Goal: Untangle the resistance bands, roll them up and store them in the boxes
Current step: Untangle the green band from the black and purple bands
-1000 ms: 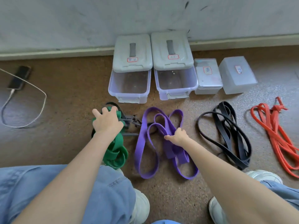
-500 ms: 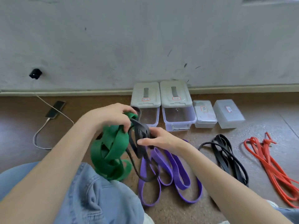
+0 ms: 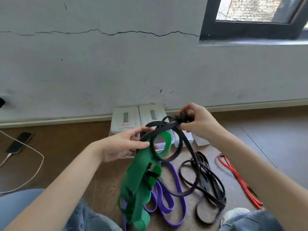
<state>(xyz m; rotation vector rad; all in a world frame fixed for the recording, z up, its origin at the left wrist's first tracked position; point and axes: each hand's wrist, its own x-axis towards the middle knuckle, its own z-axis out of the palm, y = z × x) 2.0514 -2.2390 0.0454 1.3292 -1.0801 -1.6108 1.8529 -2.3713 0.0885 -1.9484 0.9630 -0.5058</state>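
My left hand [image 3: 124, 145] grips a wide green band [image 3: 140, 177] that hangs down in loops, tangled with a thin black band [image 3: 166, 129]. My right hand [image 3: 195, 121] pinches the knotted end of that black band, held up and to the right. A purple band [image 3: 168, 207] lies on the floor below. Another black band [image 3: 208, 185] and a red band [image 3: 238, 179] lie to the right. Two lidded boxes [image 3: 126, 121] stand against the wall, partly hidden by my hands.
A phone [image 3: 19, 142] with a white charging cable [image 3: 35, 165] lies on the floor at left. The wall is straight ahead, with a window [image 3: 255, 15] at upper right. My knees in jeans and a shoe [image 3: 236, 212] fill the bottom edge.
Both hands have lifted the green and black bands higher. My right hand moved up and right, pulling the black band out from the green one. The camera tilted up.
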